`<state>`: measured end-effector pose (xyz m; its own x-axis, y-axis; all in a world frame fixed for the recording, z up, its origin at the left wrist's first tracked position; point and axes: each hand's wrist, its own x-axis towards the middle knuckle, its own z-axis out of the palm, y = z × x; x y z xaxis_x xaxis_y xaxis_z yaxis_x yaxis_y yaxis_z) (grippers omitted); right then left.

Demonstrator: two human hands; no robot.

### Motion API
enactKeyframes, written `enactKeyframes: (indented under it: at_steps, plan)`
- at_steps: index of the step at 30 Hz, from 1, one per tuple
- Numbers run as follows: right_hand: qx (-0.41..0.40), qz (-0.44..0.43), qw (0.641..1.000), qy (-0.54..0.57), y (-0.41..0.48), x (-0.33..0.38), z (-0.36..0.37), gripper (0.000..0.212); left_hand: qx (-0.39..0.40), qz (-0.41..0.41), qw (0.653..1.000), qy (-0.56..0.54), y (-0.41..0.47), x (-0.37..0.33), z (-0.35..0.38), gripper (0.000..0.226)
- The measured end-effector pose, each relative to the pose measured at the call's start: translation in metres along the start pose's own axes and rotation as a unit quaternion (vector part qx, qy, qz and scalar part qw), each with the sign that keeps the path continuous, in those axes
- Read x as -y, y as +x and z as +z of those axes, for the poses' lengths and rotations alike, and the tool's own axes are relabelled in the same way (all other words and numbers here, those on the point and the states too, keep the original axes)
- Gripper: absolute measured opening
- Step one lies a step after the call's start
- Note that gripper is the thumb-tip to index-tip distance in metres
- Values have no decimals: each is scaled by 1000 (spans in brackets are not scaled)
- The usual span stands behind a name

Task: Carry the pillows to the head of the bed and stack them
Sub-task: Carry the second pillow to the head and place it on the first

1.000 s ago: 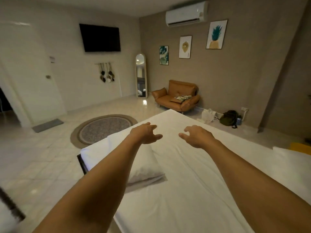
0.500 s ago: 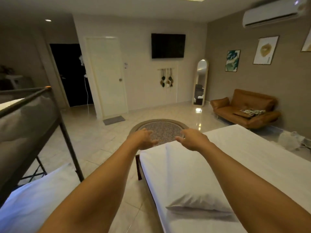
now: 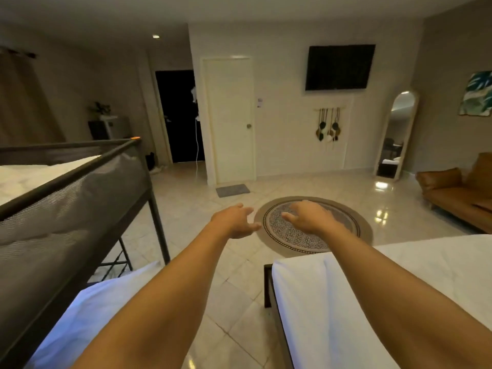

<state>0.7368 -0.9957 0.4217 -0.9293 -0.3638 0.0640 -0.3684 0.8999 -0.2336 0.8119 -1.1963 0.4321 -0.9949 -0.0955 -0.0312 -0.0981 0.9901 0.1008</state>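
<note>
My left hand and my right hand are stretched out in front of me, fingers spread, holding nothing. They hang over the tiled floor and the round rug, past the bed's corner. The white bed lies at the lower right. A white pillow rests on its near-left corner, partly under my right forearm. Neither hand touches it.
A dark metal bunk bed with mesh sides stands on the left, white bedding on its lower level. A tiled aisle runs between the two beds. A tan sofa is at the far right, a white door ahead.
The view has swung left, bringing the bunk bed into sight. My hands have moved off the bed and pillow and now hang over the floor and rug, still empty.
</note>
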Motion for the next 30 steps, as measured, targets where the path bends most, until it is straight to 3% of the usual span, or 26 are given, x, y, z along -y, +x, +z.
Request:
enactKeyframes:
  at_steps: [13, 21, 30]
  plan:
    - [9, -43, 999, -6, 244, 54, 38, 61, -10, -43, 999, 3, 198, 126, -15, 78]
    - [0, 9, 1000, -2, 375, 82, 51, 63, 5, -5, 1000, -4, 339, 202, -29, 82]
    - [-14, 93, 995, -18, 485, 53, 55, 59, 12, 98, 995, -19, 485, 206, -29, 76]
